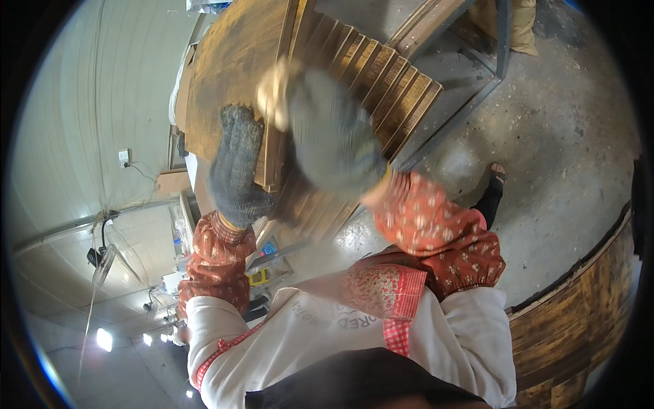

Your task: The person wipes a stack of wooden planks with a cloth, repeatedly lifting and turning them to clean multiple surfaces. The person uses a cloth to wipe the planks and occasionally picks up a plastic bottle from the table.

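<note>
My left hand (238,163), in a grey knit glove, lies along the edge of a brown-stained wooden panel (225,61). Its fingers are pressed together against the wood, and its thumb is mostly hidden. My right hand (330,133), gloved in grey too, is smeared by motion above the panel's edge. At its fingertips is a pale beige, soft-looking piece (274,95), too blurred to name, which the hand seems to grip. Beneath and beyond the right hand is a row of stained wooden slats (381,75), set side by side like steps.
A metal frame (503,41) stands at the far right, near a tan sack (523,27). Another person's foot (499,172) rests on the grey floor (565,129). A dark-stained wooden surface (579,327) lies at the near right. Along the left runs a pale wall (88,116) with a socket (124,158).
</note>
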The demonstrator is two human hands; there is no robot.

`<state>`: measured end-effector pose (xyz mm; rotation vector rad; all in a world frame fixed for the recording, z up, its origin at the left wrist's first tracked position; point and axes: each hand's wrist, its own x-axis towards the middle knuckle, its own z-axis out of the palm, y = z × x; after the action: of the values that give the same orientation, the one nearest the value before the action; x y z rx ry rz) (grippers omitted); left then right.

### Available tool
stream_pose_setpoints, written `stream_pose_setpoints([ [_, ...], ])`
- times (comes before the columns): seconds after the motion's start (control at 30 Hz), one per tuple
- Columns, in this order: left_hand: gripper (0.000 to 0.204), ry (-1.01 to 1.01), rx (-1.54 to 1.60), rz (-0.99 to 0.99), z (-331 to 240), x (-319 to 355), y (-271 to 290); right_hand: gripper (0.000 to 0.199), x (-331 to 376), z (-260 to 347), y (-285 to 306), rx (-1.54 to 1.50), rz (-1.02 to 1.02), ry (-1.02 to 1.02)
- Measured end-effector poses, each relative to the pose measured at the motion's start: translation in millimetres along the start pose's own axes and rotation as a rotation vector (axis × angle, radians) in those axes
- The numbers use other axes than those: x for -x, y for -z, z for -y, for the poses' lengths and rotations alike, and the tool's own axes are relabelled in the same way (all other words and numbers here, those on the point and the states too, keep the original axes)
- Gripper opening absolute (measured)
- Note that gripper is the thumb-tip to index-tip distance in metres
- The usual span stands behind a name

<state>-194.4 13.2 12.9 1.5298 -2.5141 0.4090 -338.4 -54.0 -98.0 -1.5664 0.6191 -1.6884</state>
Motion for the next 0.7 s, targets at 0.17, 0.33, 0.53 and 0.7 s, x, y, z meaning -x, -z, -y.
stream_pose_setpoints([
  [0.17, 0.063, 0.003, -0.011, -0.004, -0.1, -3.7, 0.2, 0.023, -67.8, -50.7, 26.0, -0.141, -0.091, -0.100],
  [0.33, 0.061, -0.048, -0.009, -0.040, 1.8, -3.2, -1.8, 0.029, -28.0, -8.1, 27.4, -0.334, -0.110, -0.168],
  [0.53, 0.063, 0.007, 0.024, 0.004, 1.5, -1.3, 0.3, 0.027, -16.4, -21.2, -18.0, -0.380, -0.215, -0.167],
  [0.7, 0.068, -0.020, -0.011, -0.010, 1.5, -3.6, 0.5, 0.038, -6.1, -4.1, -10.6, -0.691, -0.079, -0.376],
])
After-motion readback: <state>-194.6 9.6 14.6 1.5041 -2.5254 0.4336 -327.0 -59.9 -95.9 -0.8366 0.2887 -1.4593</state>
